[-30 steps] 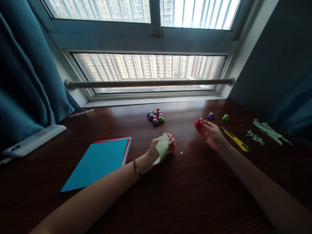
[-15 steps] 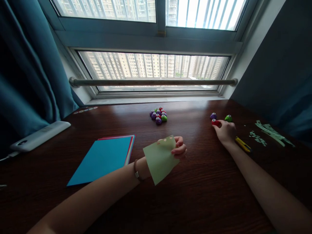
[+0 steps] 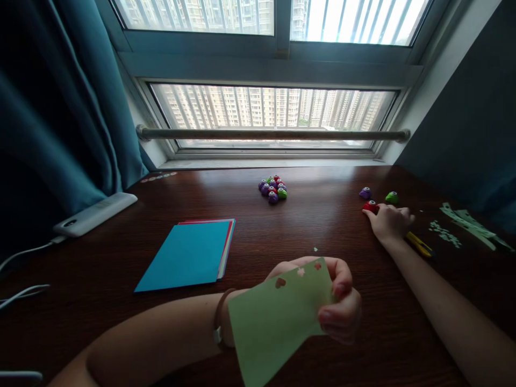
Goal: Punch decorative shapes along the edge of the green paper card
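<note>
Glossy dark wood table (image 3: 322,333); matt green paper sheet (image 3: 278,317); plastic punches (image 3: 273,189)

Paper stack (image 3: 189,252): you see it near left.
Punch cluster (image 3: 273,189): far centre.
Utility knife (image 3: 420,245): right.

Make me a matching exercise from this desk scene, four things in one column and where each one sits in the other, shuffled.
Things:
1. green paper
2. red punch
3. blue paper stack
4. yellow knife

Places:
A. flat on the desk, left of centre
B. at the right hand's fingertips
C. held up in the left hand
D. on the desk, partly hidden behind the right wrist

Pairs: 1-C, 2-B, 3-A, 4-D
</note>
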